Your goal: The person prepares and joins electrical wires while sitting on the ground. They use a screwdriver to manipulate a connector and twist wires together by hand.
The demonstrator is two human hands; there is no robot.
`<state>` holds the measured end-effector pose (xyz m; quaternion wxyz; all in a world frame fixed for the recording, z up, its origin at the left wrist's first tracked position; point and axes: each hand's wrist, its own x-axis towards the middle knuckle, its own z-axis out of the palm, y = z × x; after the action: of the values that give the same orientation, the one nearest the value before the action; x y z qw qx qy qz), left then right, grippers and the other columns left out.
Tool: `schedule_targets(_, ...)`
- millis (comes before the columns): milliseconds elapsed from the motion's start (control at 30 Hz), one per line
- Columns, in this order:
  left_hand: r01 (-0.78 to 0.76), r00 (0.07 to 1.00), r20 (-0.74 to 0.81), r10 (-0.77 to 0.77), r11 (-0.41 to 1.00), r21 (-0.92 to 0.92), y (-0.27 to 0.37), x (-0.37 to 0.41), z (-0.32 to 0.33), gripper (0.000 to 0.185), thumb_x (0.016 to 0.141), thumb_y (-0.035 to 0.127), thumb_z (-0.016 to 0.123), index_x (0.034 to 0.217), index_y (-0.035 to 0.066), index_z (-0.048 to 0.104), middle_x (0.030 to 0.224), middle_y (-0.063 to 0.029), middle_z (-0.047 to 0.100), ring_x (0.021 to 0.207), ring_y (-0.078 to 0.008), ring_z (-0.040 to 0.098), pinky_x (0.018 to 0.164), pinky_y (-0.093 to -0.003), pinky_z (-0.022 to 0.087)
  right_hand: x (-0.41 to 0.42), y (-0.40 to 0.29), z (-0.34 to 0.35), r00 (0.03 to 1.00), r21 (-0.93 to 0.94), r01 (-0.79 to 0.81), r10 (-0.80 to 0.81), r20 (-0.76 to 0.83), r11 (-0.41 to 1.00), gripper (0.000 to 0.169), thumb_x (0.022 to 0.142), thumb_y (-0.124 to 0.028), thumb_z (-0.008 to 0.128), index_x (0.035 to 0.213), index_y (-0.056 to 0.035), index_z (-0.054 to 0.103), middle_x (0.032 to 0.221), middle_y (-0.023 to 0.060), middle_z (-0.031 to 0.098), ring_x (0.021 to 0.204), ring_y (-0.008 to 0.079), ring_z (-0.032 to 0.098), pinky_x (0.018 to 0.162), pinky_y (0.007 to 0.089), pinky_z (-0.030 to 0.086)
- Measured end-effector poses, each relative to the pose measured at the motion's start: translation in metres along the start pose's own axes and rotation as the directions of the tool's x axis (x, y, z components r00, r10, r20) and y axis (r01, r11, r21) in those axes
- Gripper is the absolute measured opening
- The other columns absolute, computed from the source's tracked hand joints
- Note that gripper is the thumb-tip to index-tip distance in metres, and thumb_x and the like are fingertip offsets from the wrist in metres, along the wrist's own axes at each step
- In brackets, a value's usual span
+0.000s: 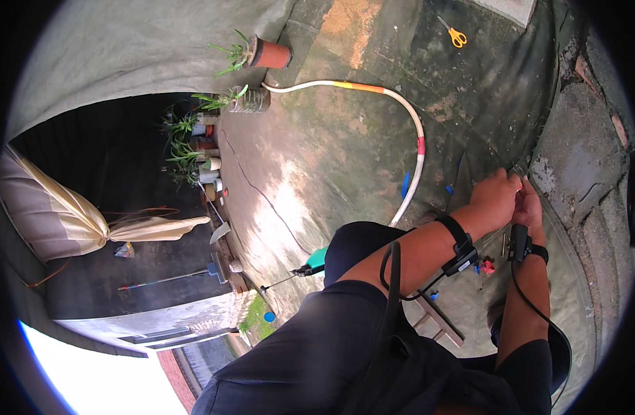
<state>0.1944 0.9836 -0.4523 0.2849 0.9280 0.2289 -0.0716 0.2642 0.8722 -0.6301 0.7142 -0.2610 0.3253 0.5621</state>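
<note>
Near the right side of the view, my left hand (491, 199) and my right hand (528, 208) meet at the fingertips. A small reddish thing (519, 186) shows between them, mostly hidden by the fingers, so its kind is unclear. The back of my left hand faces up; part of the right palm shows. Each wrist wears a black strap with a small cabled device. Below the hands, a crumpled pink-red and blue scrap (486, 266) lies on the dark ground sheet (478, 104). Thin metallic pieces (504, 245) lie near my right wrist.
Yellow-handled scissors (457, 37) lie far ahead. A white hose-like tube with coloured bands (420, 124) curves across the ground. Blue scraps (405, 184) lie beside it. A wooden frame (437, 321) is by my legs, a green tool (315, 260) left, potted plants (268, 53) along the wall, broken concrete (571, 140) right.
</note>
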Motion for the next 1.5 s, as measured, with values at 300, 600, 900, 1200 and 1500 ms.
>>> schedule_targets(300,0.016,0.998,0.058,-0.012,0.998,-0.069,0.001,0.006,-0.002,0.026,0.086,0.024,0.062,0.099,0.004,0.056,0.09,-0.0191,0.061,0.082,-0.0388,0.064,0.068,-0.0476,0.052,0.005,-0.002,-0.007,0.999,0.022,0.026,-0.027,0.02,0.999,0.026,0.101,-0.028,0.047,0.091,-0.007,0.059,0.089,0.0069,0.067,0.085,0.0223,0.064,0.084,0.0383,0.052)
schedule_targets(600,0.174,0.977,0.148,-0.156,0.978,-0.117,0.002,0.007,0.001,0.025,0.083,0.021,0.064,0.102,0.005,0.057,0.098,-0.018,0.058,0.085,-0.0391,0.063,0.07,-0.0488,0.052,0.017,-0.004,-0.02,0.998,0.002,0.067,-0.067,0.008,0.998,0.025,0.102,-0.027,0.045,0.092,-0.0074,0.058,0.086,0.0048,0.066,0.083,0.0208,0.064,0.08,0.0363,0.052)
schedule_targets(900,0.164,0.979,0.139,-0.149,0.981,-0.102,0.007,0.01,-0.014,0.029,0.087,0.027,0.061,0.102,0.004,0.055,0.092,-0.02,0.063,0.082,-0.0396,0.064,0.068,-0.0494,0.052,0.023,-0.006,-0.019,0.994,0.036,0.053,-0.056,0.094,0.998,0.027,0.101,-0.027,0.046,0.092,-0.0065,0.061,0.088,0.0067,0.067,0.082,0.021,0.064,0.08,0.0353,0.053)
schedule_targets(1200,0.12,0.987,0.109,-0.115,0.992,-0.041,0.007,0.008,-0.01,0.027,0.086,0.027,0.062,0.099,0.004,0.056,0.092,-0.0189,0.062,0.084,-0.0384,0.064,0.069,-0.0482,0.052,0.012,-0.008,-0.014,0.996,0.017,0.067,-0.068,0.053,0.998,0.026,0.101,-0.026,0.047,0.092,-0.006,0.06,0.086,0.0069,0.066,0.081,0.0215,0.065,0.08,0.0363,0.053)
schedule_targets(1500,-0.021,0.999,0.044,0.022,1.0,-0.019,0.0,0.004,-0.003,0.025,0.084,0.024,0.063,0.099,0.005,0.057,0.093,-0.0179,0.06,0.083,-0.0384,0.063,0.069,-0.048,0.052,0.008,-0.006,-0.01,0.998,-0.009,0.028,-0.027,0.058,1.0,0.025,0.101,-0.025,0.046,0.093,-0.006,0.059,0.087,0.0068,0.066,0.082,0.0219,0.064,0.08,0.0358,0.053)
